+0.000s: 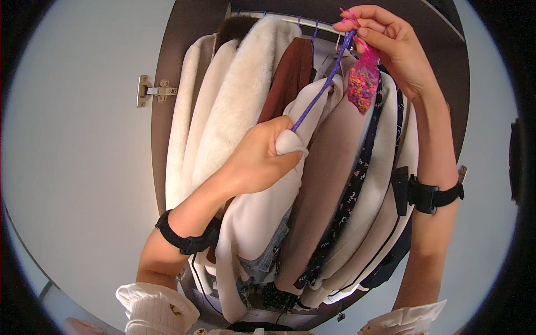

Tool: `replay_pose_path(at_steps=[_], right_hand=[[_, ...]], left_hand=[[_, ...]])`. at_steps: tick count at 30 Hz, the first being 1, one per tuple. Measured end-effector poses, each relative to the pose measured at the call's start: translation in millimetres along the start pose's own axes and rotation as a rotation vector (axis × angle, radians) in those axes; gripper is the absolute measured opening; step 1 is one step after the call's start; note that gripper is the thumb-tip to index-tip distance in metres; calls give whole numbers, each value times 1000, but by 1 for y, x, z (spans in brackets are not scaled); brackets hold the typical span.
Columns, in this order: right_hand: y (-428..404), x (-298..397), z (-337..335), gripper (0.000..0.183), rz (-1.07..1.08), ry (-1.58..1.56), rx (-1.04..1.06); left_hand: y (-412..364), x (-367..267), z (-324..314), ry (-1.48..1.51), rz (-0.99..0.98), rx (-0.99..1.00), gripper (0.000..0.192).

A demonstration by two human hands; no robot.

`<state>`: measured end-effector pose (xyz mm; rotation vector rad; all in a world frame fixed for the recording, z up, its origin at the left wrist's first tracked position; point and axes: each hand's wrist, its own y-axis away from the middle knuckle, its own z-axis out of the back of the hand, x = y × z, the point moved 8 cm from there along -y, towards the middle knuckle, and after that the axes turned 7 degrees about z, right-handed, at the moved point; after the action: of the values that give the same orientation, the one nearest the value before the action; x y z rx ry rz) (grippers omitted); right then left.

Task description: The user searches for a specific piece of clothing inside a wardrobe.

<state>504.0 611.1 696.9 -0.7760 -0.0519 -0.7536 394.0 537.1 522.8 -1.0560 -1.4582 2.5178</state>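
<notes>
My left hand (264,153) grips a bunched part of a white garment (264,222) together with the lower end of a purple-wrapped clothes hanger (320,94). The hanger's purple bar slants up to the right from that fist. At its upper end, my right hand (391,42) pinches the pink ribbon (351,17) of a small pink mesh sachet (362,90). Multicoloured beads or granules fill the sachet, which dangles below my fingers in front of the clothes. Whether the right fingers also hold the hanger is hard to tell.
Clothes crowd a wardrobe rail (289,19): a cream fluffy coat (238,96), a brown garment (289,79), a dusty-pink one (324,167) and a black patterned strip (354,188). An open white door (83,146) with a metal hinge (157,91) stands left. Black straps with cables circle both wrists.
</notes>
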Motion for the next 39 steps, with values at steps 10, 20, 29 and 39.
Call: replay_pose_path(at_steps=[10, 20, 29, 39], right_hand=[[23, 12, -67, 20, 457, 1001, -197], [59, -27, -78, 28, 437, 1158, -421], [118, -63, -75, 28, 307, 924, -669], [149, -115, -84, 34, 78, 839, -570]], left_hand=[[-5, -7, 3, -35, 12, -14, 13], [-23, -14, 16, -96, -37, -57, 10], [-88, -13, 33, -200, 104, -30, 12], [-286, -2, 35, -1018, -107, 57, 27]])
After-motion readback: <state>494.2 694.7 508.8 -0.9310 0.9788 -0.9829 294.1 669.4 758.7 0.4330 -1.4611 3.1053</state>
